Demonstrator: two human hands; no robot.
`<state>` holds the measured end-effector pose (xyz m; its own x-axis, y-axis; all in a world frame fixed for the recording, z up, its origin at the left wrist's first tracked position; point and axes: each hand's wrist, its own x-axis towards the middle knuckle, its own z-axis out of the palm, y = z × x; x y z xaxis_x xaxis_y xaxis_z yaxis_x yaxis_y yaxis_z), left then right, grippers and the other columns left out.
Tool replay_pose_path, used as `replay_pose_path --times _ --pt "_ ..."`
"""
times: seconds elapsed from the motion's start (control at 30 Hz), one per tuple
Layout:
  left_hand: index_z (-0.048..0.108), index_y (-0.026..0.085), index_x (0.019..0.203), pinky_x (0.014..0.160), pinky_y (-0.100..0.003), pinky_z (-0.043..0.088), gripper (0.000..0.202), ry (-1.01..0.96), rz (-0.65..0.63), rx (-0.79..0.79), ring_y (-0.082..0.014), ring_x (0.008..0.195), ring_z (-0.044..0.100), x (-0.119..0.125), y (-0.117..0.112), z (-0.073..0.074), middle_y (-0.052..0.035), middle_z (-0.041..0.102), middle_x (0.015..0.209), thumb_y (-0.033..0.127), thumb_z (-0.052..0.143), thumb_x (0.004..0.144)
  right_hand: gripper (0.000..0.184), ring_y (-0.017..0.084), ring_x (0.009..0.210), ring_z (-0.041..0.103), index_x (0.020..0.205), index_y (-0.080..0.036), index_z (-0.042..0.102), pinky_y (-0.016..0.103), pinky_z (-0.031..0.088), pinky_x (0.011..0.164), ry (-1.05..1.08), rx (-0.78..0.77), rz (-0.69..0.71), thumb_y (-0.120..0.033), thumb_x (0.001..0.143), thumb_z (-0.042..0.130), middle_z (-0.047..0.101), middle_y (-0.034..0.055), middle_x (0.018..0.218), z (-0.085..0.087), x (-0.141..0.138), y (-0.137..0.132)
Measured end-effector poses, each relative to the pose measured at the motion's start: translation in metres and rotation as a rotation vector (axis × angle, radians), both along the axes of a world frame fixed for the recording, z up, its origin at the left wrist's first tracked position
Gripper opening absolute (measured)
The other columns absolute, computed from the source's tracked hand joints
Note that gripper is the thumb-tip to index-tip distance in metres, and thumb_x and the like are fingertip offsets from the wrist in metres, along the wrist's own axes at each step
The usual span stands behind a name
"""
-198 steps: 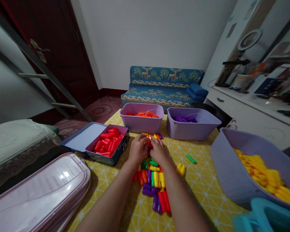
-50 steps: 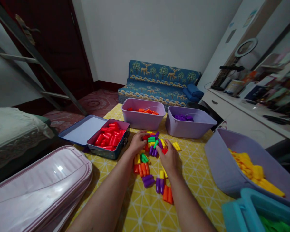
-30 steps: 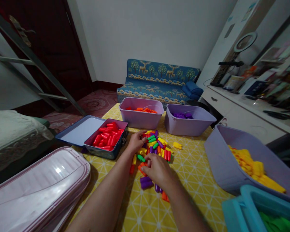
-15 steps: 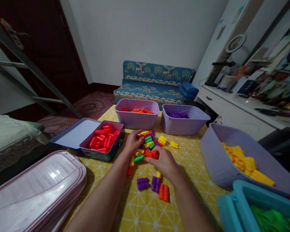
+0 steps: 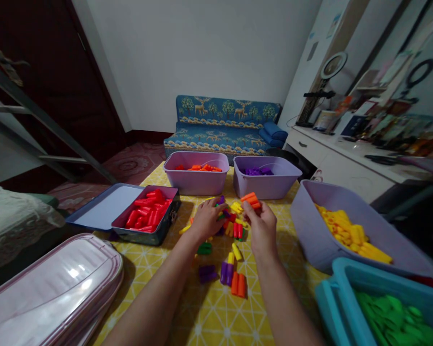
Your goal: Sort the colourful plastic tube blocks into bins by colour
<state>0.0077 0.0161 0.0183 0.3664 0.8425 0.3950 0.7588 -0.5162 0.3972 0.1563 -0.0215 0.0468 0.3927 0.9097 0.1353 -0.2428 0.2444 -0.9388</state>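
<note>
Between the thumb and fingers of my right hand (image 5: pixel 263 226) are joined orange tube-shaped plastic pieces (image 5: pixel 250 199), raised over the right side of a mixed pile. My left hand (image 5: pixel 206 220) lies over the left side of that pile, fingers apart and touching it, partly covering it. Red pieces (image 5: pixel 237 230), yellow pieces (image 5: pixel 236 207) and a green piece (image 5: pixel 204 248) show around the hands. Closer to me lie a dark purple pair (image 5: pixel 207 273), a purple pair with a yellow end (image 5: pixel 226 273) and an orange pair (image 5: pixel 238 284).
Behind the pile stand lilac bins of orange (image 5: pixel 197 182) and purple pieces (image 5: pixel 263 186). To the right are a lilac bin (image 5: pixel 310 235) of yellow and a teal bin (image 5: pixel 341 278) of green. An open tin (image 5: pixel 140 236) of red and pale pink lids (image 5: pixel 54 288) sit left.
My right hand has lifted the orange pieces up and to the right, away from the pile. My left hand has shifted over the pile, and the pieces beneath are spread differently. The view has turned slightly.
</note>
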Motion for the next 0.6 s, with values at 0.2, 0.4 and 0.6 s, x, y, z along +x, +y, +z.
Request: replay_pose_path --times 0.2,0.4,0.6 --pt "0.067 0.018 0.115 0.099 -0.036 0.046 0.041 -0.369 -0.001 -0.178 -0.0222 0.111 0.061 -0.016 0.012 -0.006 -0.0098 0.066 0.12 0.012 0.061 0.075 0.038 0.013 0.057 0.055 0.083 -0.015 0.062 0.024 0.043 0.052 -0.174 -0.146 0.211 -0.043 0.06 0.075 0.063 0.0006 0.069 -0.032 -0.015 0.006" --pt "0.063 0.014 0.121 0.074 -0.026 0.054 0.047 -0.745 -0.187 -0.555 -0.0184 0.09 0.067 -0.013 0.015 -0.004 -0.01 0.071 0.108 0.014 0.061 0.074 0.039 0.013 0.05 0.05 0.094 -0.014 0.064 0.024 0.042 0.047 -0.359 -0.187 0.232 -0.047 0.075 0.056 0.055 -0.0021 0.058 -0.048 -0.02 0.014" --pt "0.069 0.013 0.107 0.064 -0.021 0.05 0.036 -0.711 -0.002 -0.368 -0.0136 0.072 0.063 -0.017 0.017 -0.008 -0.0055 0.072 0.086 0.011 0.063 0.071 0.035 0.017 0.07 0.061 0.106 -0.012 0.065 0.031 0.051 0.07 -0.785 -0.079 0.123 -0.033 0.082 0.049 0.066 0.0098 0.089 -0.046 -0.022 0.022"
